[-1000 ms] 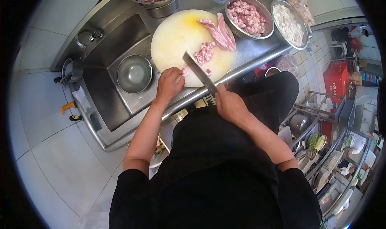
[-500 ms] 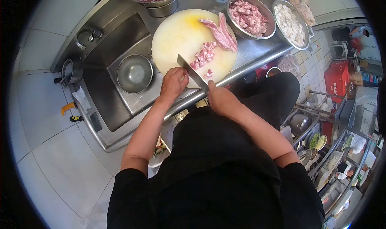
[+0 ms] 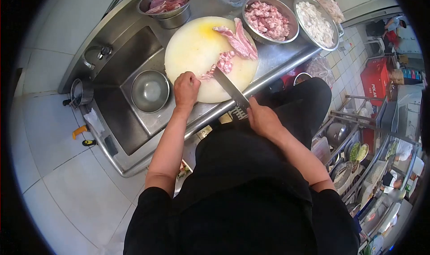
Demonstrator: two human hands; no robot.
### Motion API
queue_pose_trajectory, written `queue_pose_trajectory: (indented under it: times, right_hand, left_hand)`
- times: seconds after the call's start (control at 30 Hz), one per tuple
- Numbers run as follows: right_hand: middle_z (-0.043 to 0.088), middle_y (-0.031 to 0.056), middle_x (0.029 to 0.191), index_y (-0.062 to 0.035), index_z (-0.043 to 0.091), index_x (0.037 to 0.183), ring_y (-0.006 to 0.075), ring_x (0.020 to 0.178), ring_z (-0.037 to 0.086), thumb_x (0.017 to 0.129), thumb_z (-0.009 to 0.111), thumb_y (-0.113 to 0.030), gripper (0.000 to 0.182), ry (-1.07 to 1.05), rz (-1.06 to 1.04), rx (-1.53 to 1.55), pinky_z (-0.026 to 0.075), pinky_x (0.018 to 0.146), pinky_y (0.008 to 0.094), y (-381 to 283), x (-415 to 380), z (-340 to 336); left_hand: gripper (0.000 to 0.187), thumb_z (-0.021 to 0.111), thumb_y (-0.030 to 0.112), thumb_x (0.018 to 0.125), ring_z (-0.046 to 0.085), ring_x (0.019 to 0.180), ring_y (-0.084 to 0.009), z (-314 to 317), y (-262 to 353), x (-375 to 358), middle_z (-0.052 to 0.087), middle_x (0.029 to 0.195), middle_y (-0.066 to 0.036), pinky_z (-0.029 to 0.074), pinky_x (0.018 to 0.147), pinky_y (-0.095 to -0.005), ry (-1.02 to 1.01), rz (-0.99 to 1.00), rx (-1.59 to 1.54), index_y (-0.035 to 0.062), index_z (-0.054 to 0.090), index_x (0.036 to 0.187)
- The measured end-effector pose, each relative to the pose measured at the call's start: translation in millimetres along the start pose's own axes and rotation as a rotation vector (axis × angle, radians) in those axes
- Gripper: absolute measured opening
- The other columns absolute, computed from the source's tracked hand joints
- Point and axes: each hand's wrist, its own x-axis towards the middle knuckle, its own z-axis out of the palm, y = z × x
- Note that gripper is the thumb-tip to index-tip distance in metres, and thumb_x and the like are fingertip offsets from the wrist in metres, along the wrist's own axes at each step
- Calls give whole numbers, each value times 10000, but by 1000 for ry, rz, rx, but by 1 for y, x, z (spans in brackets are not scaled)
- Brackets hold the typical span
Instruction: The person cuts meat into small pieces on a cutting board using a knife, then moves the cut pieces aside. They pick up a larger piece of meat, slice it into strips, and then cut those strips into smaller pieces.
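My right hand is wrapped round the handle of a cleaver. The blade points up and left over the round white cutting board, its tip beside diced meat. At the board's left edge, my left hand is closed, its fingertips pinching the end of a thin strip of meat. That strip stretches toward the diced pieces. Farther back on the board lie long raw meat pieces, touched by neither hand.
Left of the board is a sink with a metal bowl. Behind stand a bowl of larger meat pieces, a bowl of diced meat and a colander of white strips. A steel counter edge runs in front.
The cleaver has swung away from my left hand, down and to the right. My left hand has shifted slightly left, and the meat strip now shows between it and the blade.
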Motion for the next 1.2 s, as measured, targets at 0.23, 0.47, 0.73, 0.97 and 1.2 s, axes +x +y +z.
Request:
queue_pose_trajectory:
  times: [0.23, 0.47, 0.73, 0.97, 1.2]
  right_hand:
    - [647, 301, 798, -9, 459, 1078, 508, 801, 647, 1016, 504, -162, 172, 168, -3, 65, 482, 737, 613, -7, 5, -25]
    - [657, 294, 827, -13, 456, 1102, 493, 829, 652, 1021, 499, -176, 187, 134, -121, 140, 486, 744, 595, -31, 10, -18]
    - [671, 296, 852, 1, 474, 1167, 495, 841, 657, 998, 522, -161, 239, -69, -81, 12, 494, 768, 599, -1, 15, 3]
    - [647, 329, 877, -7, 514, 1121, 527, 903, 627, 1011, 544, -203, 226, 229, -44, 226, 480, 756, 584, 12, 13, -61]
    - [647, 272, 881, 11, 540, 1176, 407, 811, 658, 1015, 558, -219, 281, 395, 4, 322, 492, 731, 464, 37, 51, -111]
  left_hand:
    - [159, 703, 69, 835, 701, 765, -140, -16, 14, 17, 742, 874, -93, 560, 728, -292, -97, -343, -365, 17, 721, 984]
    - [142, 748, 107, 836, 702, 754, -127, -31, 5, -9, 743, 820, -61, 566, 728, -284, -179, -282, -156, 24, 739, 951]
    - [108, 702, 86, 827, 714, 717, -168, -48, -8, -4, 730, 769, -85, 567, 702, -304, -26, -381, -137, 29, 727, 915]
    - [204, 658, 44, 853, 684, 1037, -304, 2, -7, 5, 698, 1115, -200, 534, 923, -391, -142, 32, -212, -7, 718, 1042]
    - [998, 823, 544, 762, 286, 1473, -445, 48, 76, 15, 300, 1583, -303, 200, 1222, -558, -385, 242, 100, 98, 392, 1544]
